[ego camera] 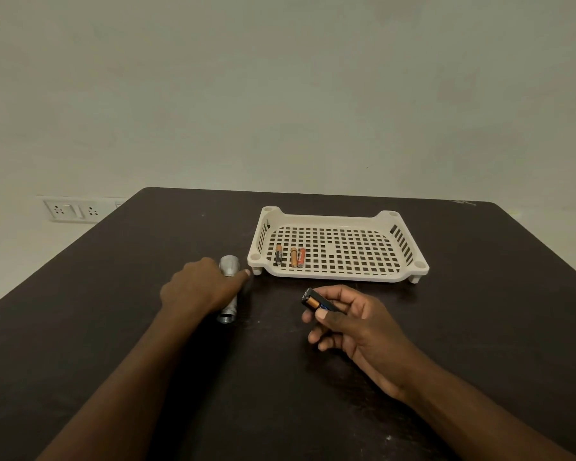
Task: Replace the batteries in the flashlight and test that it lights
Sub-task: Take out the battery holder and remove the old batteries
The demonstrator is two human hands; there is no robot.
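Flashlight (228,287) pinned under your left hand (200,287); right hand (350,321) pinches what seems a battery holder (316,302). Align it squarely with the open end.

The left hand (202,287) is lying over a silver flashlight (228,266) on the dark table (180,377), its open threaded end showing just below the hand. The right hand (353,322) is pinching a battery holder (315,302) above the table. Just beyond the right hand, a white perforated tray (403,261) is holding three loose batteries (293,257).
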